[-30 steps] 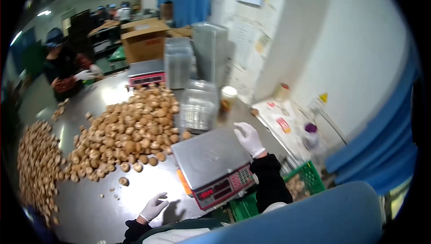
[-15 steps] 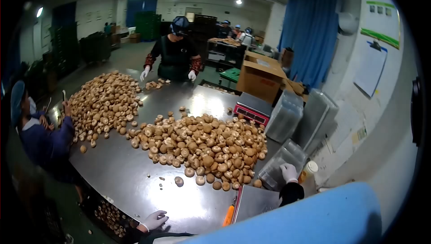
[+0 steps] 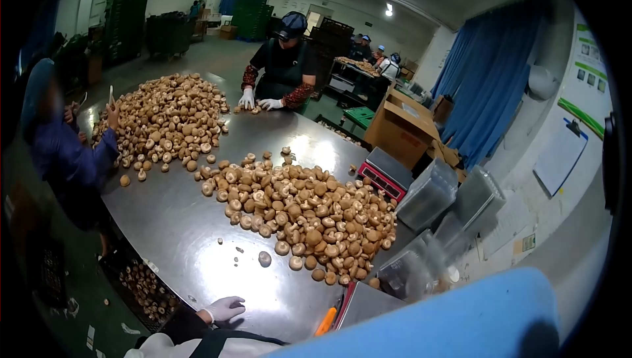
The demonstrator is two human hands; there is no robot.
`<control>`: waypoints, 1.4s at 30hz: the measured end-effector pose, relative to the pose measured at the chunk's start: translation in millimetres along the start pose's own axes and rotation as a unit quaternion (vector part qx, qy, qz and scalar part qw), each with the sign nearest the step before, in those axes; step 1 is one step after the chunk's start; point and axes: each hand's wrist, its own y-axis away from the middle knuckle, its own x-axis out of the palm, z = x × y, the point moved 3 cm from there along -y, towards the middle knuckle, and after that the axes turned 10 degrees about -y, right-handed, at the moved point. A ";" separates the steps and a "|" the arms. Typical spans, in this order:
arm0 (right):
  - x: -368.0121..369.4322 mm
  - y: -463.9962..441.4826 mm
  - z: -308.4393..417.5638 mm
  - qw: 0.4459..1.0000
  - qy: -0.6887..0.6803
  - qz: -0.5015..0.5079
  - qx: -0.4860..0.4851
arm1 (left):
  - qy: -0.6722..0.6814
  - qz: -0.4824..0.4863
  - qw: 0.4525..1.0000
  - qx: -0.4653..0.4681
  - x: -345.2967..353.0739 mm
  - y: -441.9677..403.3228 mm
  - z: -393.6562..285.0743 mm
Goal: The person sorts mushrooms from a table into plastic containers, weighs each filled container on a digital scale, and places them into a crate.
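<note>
My left hand (image 3: pixel 226 308), in a white glove, rests at the near edge of the steel table (image 3: pixel 164 226). Its fingers are stretched out and nothing is in them. My right hand is out of sight, with the blue brim (image 3: pixel 447 312) covering the lower right. Just above that brim, clear plastic trays (image 3: pixel 411 266) look smeared by motion. A large heap of shiitake mushrooms (image 3: pixel 309 213) lies in front of me, and a single mushroom (image 3: pixel 264 258) sits apart on the near side. An orange-handled tool (image 3: pixel 325 322) lies beside a flat scale-like plate (image 3: pixel 368 305).
A second mushroom heap (image 3: pixel 171 118) lies far left, by a person in purple (image 3: pixel 72 141). Across the table, a person's gloved hands (image 3: pixel 260 103) touch mushrooms. A red scale (image 3: pixel 382 180), stacked clear trays (image 3: pixel 428 193) and a cardboard box (image 3: pixel 401 124) line the right. A mushroom crate (image 3: pixel 141 285) stands below.
My view has shifted, and my right hand has gone from sight at the clear trays, which are now blurred. The person opposite has brought both hands together on mushrooms. My left hand stays put.
</note>
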 end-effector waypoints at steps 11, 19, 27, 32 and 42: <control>94.4 120.2 28.8 0.977 -0.066 0.155 0.132 | -0.096 -0.055 0.985 0.130 -56.4 -30.2 -73.8; 175.3 167.5 23.3 0.958 -0.080 0.204 0.187 | -0.140 -0.486 0.857 0.100 -241.5 -107.3 -39.5; 231.9 187.4 9.2 0.957 -0.057 0.181 0.221 | -0.143 -0.566 0.809 0.068 -396.3 -171.3 23.0; 243.5 190.1 -9.9 0.959 -0.044 0.146 0.240 | -0.053 -0.523 0.843 0.111 -429.5 -211.2 20.6; 241.1 196.9 -68.6 0.945 -0.097 0.074 0.304 | 0.067 -0.258 0.929 0.256 -433.0 -298.0 -20.3</control>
